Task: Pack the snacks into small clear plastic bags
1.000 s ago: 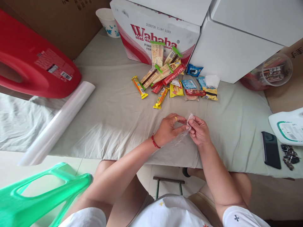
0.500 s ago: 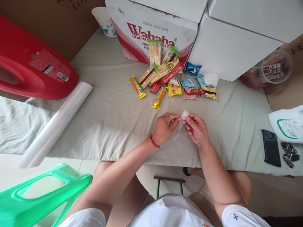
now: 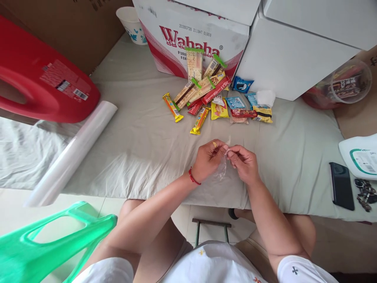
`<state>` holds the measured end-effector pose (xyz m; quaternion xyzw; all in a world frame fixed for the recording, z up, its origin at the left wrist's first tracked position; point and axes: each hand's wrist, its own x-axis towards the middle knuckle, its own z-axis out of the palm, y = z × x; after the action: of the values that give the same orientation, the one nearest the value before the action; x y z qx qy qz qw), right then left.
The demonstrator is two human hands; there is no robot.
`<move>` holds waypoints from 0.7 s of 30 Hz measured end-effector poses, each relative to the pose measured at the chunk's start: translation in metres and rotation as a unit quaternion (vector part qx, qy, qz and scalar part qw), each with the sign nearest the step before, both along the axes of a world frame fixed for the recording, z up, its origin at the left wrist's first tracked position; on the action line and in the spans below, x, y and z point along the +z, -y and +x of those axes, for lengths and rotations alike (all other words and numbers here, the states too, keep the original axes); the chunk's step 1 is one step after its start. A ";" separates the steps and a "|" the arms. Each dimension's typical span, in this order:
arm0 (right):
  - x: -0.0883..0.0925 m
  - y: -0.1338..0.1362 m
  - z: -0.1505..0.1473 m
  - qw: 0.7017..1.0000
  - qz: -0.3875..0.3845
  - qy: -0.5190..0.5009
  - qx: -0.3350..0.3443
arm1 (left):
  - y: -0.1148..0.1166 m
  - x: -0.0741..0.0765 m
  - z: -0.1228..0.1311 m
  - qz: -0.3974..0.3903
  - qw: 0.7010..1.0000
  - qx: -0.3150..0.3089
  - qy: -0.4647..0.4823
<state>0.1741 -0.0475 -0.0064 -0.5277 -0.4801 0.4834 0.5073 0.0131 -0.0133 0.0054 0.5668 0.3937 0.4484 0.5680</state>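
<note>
Both of my hands meet above the near part of the grey-green cloth (image 3: 138, 141). A crumpled clear plastic bag (image 3: 220, 169) hangs below my fingers, and a small wisp of it sticks up above them. My left hand (image 3: 209, 159), with a ring and a red wrist cord, pinches the plastic between thumb and forefinger. From the other side my right hand (image 3: 245, 163) pinches it too, fingertips almost touching the left ones. Beyond them lies a pile of wrapped snacks: cracker packs (image 3: 194, 65), a red wafer packet (image 3: 216, 90) and a yellow packet (image 3: 219, 109).
Behind the snacks stands a Wahaha carton (image 3: 203, 43). At left are a red jug (image 3: 47, 78), a plastic film roll (image 3: 73, 151) and a green stool (image 3: 59, 239). On the right lie a phone (image 3: 341, 186), keys (image 3: 365, 194), a white bottle (image 3: 361, 157) and a clear tub (image 3: 350, 82).
The bunched plastic between my fingertips has dropped lower and narrowed, with the bag hanging below. My right hand has shifted slightly down and left, closer to my left hand.
</note>
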 end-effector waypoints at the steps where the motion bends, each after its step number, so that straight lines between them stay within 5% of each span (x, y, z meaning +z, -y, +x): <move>1: 0.002 -0.001 0.000 1.000 -0.009 -0.028 -0.009 | -0.002 0.000 -0.001 -0.020 1.000 -0.008 0.017; 9: 0.008 -0.018 0.013 0.973 -0.042 -0.195 -0.115 | -0.024 -0.003 -0.011 -0.093 0.991 0.059 0.071; 15: 0.000 -0.020 0.015 0.977 -0.034 -0.101 -0.183 | -0.032 -0.004 -0.012 -0.152 0.974 0.086 0.146; 21: 0.003 -0.013 0.008 0.991 -0.069 -0.100 -0.063 | -0.031 -0.011 -0.011 -0.090 0.985 0.130 0.072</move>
<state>0.1820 -0.0347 -0.0030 -0.5393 -0.3585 0.5328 0.5448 0.0017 0.0172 -0.0057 0.4236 0.4610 0.5203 0.5808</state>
